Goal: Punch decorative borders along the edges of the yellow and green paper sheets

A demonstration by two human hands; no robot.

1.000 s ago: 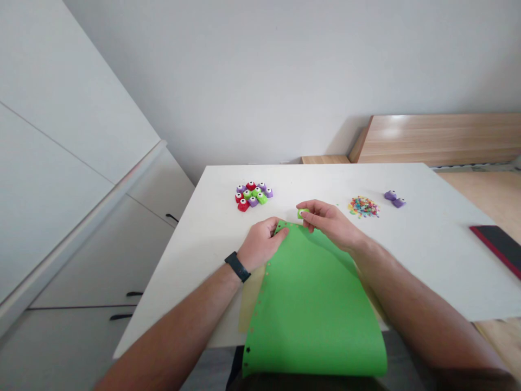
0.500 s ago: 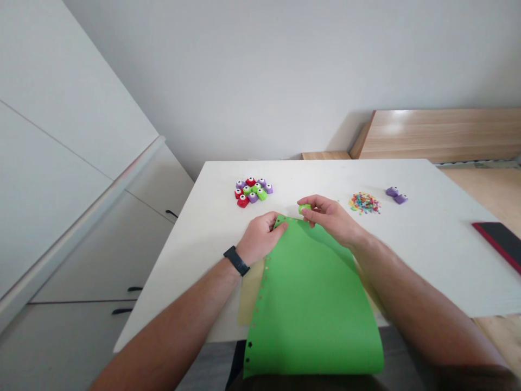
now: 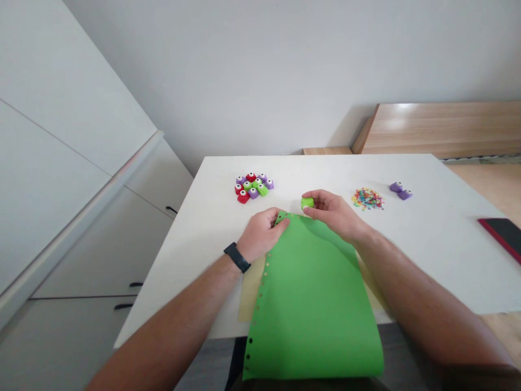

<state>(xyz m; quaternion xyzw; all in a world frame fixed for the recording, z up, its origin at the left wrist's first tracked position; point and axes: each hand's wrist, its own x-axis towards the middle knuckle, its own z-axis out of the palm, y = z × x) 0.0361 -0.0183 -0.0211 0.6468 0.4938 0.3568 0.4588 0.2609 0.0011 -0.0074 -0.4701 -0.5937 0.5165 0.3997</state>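
Note:
My left hand (image 3: 260, 234), with a black wristband (image 3: 236, 257) on its wrist, grips the top left corner of a sheet of green paper (image 3: 313, 309). Small star-shaped holes run down that sheet's left edge. My right hand (image 3: 332, 213) holds a small green craft punch (image 3: 307, 203) between thumb and fingers, just above the paper's top edge. A cream paper sheet (image 3: 250, 296) lies partly hidden under the green one.
A cluster of several red, purple and green craft punches (image 3: 253, 188) stands on the white table (image 3: 439, 260). Right of it lie multicoloured paper confetti (image 3: 367, 199) and two purple punches (image 3: 401, 190). A black and red tablet (image 3: 502, 236) sits at the right edge. White cabinets (image 3: 101, 239) stand left.
The whole view has tilted slightly, so the table sits higher in the picture. My hands, the green punch and the paper have barely moved relative to the table.

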